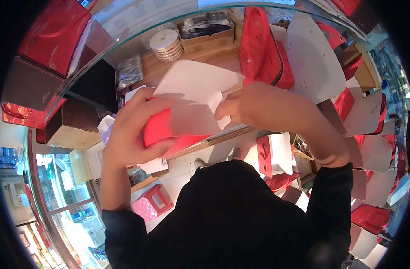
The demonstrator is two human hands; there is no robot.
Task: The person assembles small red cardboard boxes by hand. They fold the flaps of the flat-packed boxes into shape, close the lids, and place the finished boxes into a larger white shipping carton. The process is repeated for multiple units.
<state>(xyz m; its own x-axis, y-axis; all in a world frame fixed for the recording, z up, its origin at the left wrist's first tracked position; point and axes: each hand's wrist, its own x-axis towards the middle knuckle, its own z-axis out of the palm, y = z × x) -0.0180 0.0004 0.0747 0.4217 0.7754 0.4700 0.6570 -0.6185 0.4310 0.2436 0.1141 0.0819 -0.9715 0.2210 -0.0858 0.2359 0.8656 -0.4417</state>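
A box, red outside and white inside, is held in front of me with its broad white lid flap standing up at the far side. My left hand is wrapped round the red left side, thumb along the near face and fingers over the top. At the right edge of the white inside, my right hand has its fingers bent and pressed together on the box's side flap. Its fingertips are partly hidden by the white board, as is the bottom of the box.
Beyond the box, a wooden surface carries stacked white spools, a cardboard box of dark packets and clear-wrapped packs. A red fabric bag and open white lids stand right. A glass edge crosses above; a pink stool sits below left.
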